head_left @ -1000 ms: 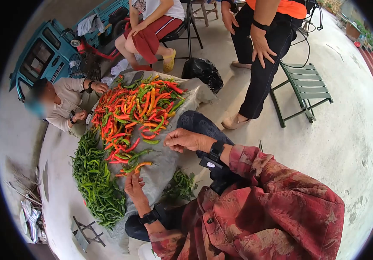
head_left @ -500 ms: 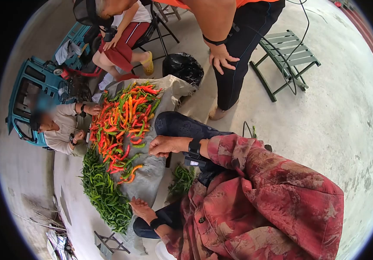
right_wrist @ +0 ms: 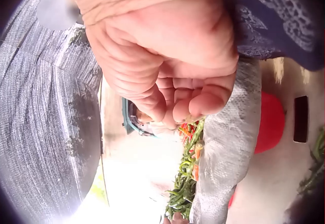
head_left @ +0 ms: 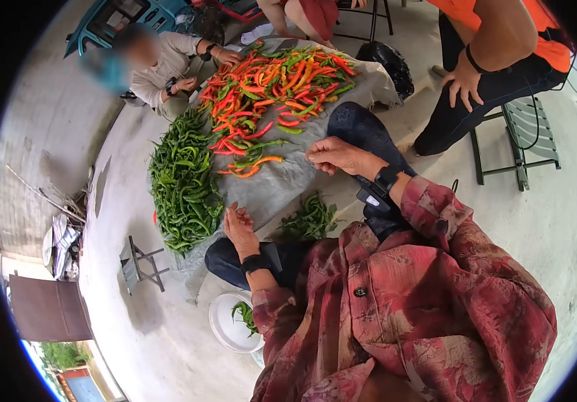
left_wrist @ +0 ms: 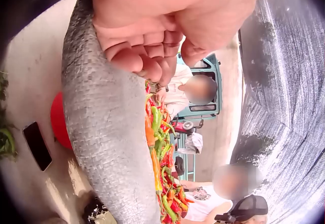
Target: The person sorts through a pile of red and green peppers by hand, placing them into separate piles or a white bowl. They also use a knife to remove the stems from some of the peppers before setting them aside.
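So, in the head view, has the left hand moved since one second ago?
Yes. Judged against the green pepper pile, the left hand has drawn back from the red and orange peppers toward that pile's near end.

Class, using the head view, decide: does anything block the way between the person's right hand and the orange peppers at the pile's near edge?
Nothing visible does: between the right hand and the orange peppers there is only bare grey sheet.
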A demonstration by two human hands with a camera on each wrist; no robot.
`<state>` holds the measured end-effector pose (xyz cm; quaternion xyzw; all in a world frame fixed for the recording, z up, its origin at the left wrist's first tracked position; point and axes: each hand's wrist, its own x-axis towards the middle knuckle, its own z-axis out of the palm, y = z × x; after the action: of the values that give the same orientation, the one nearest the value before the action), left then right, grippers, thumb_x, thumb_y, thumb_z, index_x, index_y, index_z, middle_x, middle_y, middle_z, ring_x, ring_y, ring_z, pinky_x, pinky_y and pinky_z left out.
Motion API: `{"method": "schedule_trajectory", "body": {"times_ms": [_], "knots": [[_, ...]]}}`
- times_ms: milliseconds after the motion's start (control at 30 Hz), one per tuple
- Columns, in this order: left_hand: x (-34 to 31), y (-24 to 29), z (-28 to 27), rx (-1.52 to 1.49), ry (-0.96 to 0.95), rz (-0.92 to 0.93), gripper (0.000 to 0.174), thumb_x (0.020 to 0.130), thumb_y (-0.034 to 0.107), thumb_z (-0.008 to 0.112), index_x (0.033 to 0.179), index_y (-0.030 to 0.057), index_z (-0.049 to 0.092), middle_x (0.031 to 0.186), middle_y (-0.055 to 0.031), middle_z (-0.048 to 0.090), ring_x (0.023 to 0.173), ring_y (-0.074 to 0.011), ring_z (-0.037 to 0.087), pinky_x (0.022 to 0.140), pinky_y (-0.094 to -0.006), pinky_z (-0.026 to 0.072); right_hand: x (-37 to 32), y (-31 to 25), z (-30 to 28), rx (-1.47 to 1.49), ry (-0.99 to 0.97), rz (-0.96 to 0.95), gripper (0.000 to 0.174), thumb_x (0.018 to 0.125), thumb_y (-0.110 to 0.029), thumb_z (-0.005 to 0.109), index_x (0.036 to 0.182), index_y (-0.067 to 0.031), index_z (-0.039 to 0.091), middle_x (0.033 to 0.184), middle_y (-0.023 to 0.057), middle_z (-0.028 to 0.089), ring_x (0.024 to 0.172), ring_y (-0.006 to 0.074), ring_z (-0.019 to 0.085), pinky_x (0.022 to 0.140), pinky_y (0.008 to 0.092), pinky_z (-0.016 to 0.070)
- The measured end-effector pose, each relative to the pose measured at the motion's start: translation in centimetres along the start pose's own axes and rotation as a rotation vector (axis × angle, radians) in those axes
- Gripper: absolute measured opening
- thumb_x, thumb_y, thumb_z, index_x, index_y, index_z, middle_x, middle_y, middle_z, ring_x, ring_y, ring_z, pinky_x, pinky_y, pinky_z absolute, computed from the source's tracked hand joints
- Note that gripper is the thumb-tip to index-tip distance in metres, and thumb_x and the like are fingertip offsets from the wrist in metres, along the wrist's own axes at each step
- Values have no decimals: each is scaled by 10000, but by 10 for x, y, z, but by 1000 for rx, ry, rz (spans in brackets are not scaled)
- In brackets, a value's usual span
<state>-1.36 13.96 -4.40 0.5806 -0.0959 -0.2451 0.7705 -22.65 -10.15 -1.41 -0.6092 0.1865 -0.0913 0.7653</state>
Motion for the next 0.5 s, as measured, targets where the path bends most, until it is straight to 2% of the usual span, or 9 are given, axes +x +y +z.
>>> {"method": "schedule_trajectory", "body": {"times_ms": [133, 267, 333, 367, 500], "knots": [[1, 0, 3, -13, -34, 18, 340, 910, 348, 565, 1059, 42, 581, 749, 1, 570, 628, -91, 510, 525, -227, 396, -8, -5, 8, -44, -45, 33, 244, 894, -294, 591, 955, -58, 614, 731, -17, 561, 583, 38, 508, 483, 197, 439], [-2, 0, 2, 80, 18, 7, 286, 919, 312, 551, 1033, 54, 598, 749, 4, 574, 628, -72, 503, 513, -211, 386, -8, 5, 7, 9, -80, 42, 249, 889, -283, 600, 969, -47, 605, 738, -14, 557, 580, 41, 502, 478, 193, 431], [-5, 2, 4, 107, 29, -5, 269, 921, 303, 547, 1019, 60, 606, 745, 7, 575, 621, -69, 500, 510, -200, 379, -4, 13, 5, 9, -51, 67, 243, 885, -277, 605, 961, -46, 607, 731, -15, 552, 574, 43, 495, 471, 197, 427], [-7, 4, 4, 109, 12, -5, 269, 883, 319, 606, 1009, 81, 610, 751, 15, 559, 622, -82, 506, 520, -211, 395, -2, 15, 6, 5, 5, 79, 233, 882, -272, 609, 945, -48, 611, 724, -14, 552, 568, 43, 487, 463, 200, 424], [-5, 3, 5, 145, 43, -24, 225, 881, 290, 605, 995, 95, 613, 743, 20, 557, 615, -76, 500, 520, -210, 390, 0, 19, 5, 51, 6, 81, 230, 881, -265, 606, 947, -45, 606, 718, -9, 558, 567, 42, 487, 462, 202, 428]]}}
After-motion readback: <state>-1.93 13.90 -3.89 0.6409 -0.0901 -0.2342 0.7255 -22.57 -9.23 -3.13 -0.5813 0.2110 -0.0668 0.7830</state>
